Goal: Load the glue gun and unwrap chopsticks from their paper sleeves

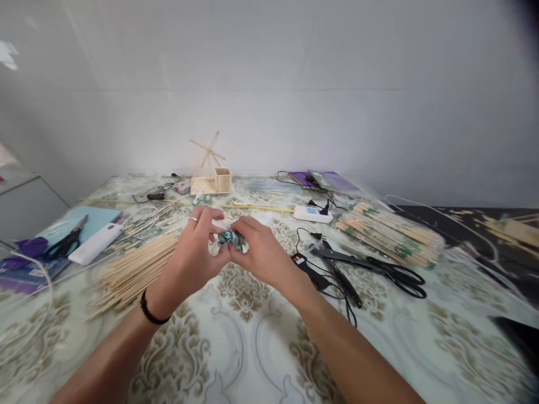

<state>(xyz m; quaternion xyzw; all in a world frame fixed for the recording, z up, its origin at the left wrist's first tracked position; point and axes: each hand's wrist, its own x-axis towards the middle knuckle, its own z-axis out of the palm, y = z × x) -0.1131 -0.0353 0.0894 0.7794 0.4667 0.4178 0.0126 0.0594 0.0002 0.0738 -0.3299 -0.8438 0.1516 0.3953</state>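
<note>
A crumpled green-and-white plastic wrapper (229, 238) is bunched between my two hands over the middle of the table. My left hand (197, 244), with a ring and a black wristband, pinches its left side. On the other side, the thumb and fingers of my right hand (257, 247) are closed on the same wrapper. Fingers partly cover it. Left of my left hand lies a pile of bare bamboo sticks (137, 269), with flattened green-and-clear wrappers (141, 229) behind. A similar crumpled wrapper (202, 199) rests farther back.
A stick-built windmill model (222, 180) stands near the wall. To the right are a white power strip (312, 214), glue gun (310, 271), pliers (343, 278), large scissors (379, 266) and bagged sticks (391, 233). Leftward lie a white device (96, 243) and smaller scissors (66, 242).
</note>
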